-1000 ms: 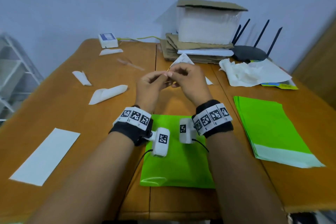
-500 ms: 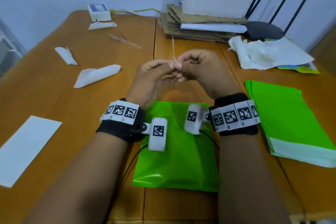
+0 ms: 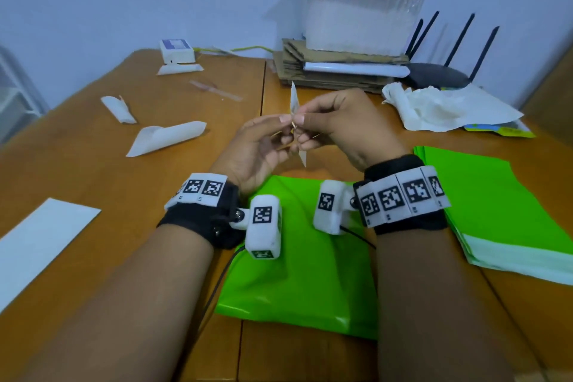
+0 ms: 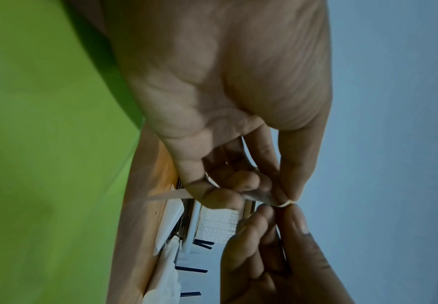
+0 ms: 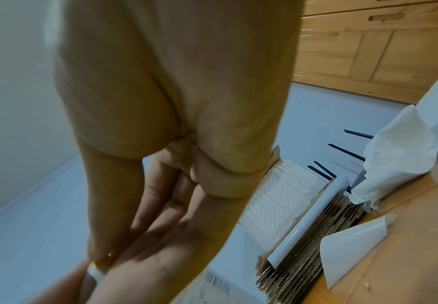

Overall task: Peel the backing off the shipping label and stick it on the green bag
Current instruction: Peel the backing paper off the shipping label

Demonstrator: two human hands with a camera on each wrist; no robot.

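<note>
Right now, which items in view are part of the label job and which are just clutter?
In the job:
shipping label, pinched edge-on between both hands
left hand
right hand
green bag, flat on the table below the wrists

Lying about:
curled white paper pieces
stack of green bags
flattened cardboard
router
crumpled white paper
white sheet

Wooden table — green bag, paper scraps, router.

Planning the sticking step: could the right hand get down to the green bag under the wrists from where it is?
Probably yes: the green bag lies bare below the right hand, though it pinches the shipping label.
</note>
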